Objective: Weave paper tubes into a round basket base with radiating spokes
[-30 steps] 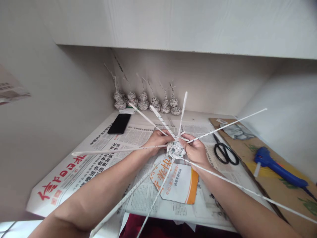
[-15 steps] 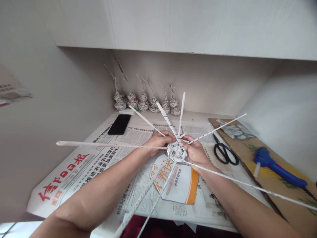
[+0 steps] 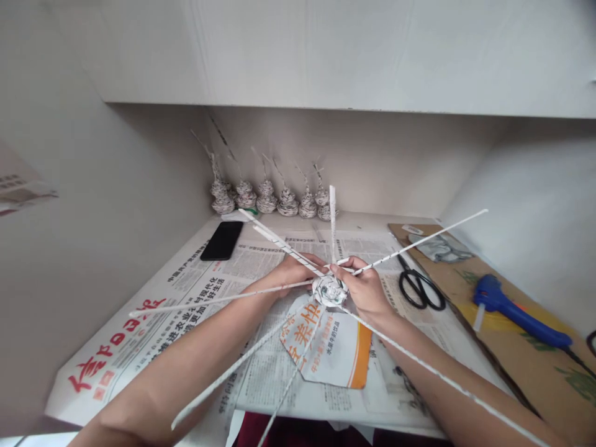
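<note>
Between my hands is a small round woven paper base (image 3: 329,290), with several rolled newspaper strips sticking out around it like spokes. My left hand (image 3: 298,270) grips its left rim, fingers partly hidden behind the strips. On the far right rim, my right hand (image 3: 365,287) pinches the weave with thumb and fingers. One paper strip (image 3: 423,241) runs from the right hand toward the upper right, and another strip (image 3: 333,220) stands up at the back. Below the weave lies a white and orange printed card piece (image 3: 344,351).
Newspaper (image 3: 186,323) covers the table. A black phone (image 3: 222,241) lies at left. Several gourd-shaped woven paper pieces (image 3: 287,202) line the back wall. To the right are black scissors (image 3: 421,290) and a blue glue gun (image 3: 519,313) on cardboard (image 3: 540,372). An overhead panel (image 3: 326,56) hangs above.
A paper strip that leaned across the front of the weave now lies over to the left, beside another strip. The weave has tilted slightly, and the left strips have swung lower.
</note>
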Motion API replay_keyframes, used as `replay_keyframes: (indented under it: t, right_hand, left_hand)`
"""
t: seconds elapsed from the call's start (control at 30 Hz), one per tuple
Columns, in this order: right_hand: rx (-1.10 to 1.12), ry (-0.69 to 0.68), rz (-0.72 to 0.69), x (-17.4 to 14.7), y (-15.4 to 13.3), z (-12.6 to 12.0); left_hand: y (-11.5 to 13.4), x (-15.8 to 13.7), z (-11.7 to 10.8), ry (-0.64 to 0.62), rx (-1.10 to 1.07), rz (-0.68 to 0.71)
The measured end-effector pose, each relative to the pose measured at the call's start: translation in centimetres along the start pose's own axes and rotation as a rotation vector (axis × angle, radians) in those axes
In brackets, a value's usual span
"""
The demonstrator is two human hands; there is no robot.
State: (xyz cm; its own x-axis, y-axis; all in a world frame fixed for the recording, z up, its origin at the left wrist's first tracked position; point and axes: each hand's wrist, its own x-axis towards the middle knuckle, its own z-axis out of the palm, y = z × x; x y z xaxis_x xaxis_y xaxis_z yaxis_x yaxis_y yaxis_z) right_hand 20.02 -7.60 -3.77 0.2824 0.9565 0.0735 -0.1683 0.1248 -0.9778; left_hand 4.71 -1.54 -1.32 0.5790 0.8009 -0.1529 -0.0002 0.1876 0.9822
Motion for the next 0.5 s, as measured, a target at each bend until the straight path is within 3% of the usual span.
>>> replay_keyframes:
  t: [0.23, 0.5]
  right_hand:
    - [-0.055, -0.011, -0.019, -0.1, -0.2, -0.2]
    - [-0.098, -0.024, -0.011, 0.2, 0.2, -0.3]
  left_hand:
    - [-0.3, 0.2, -0.2, 0.041, 0.088, 0.062]
    - [-0.9, 0.1, 0.8, 0.027, -0.028, 0.013]
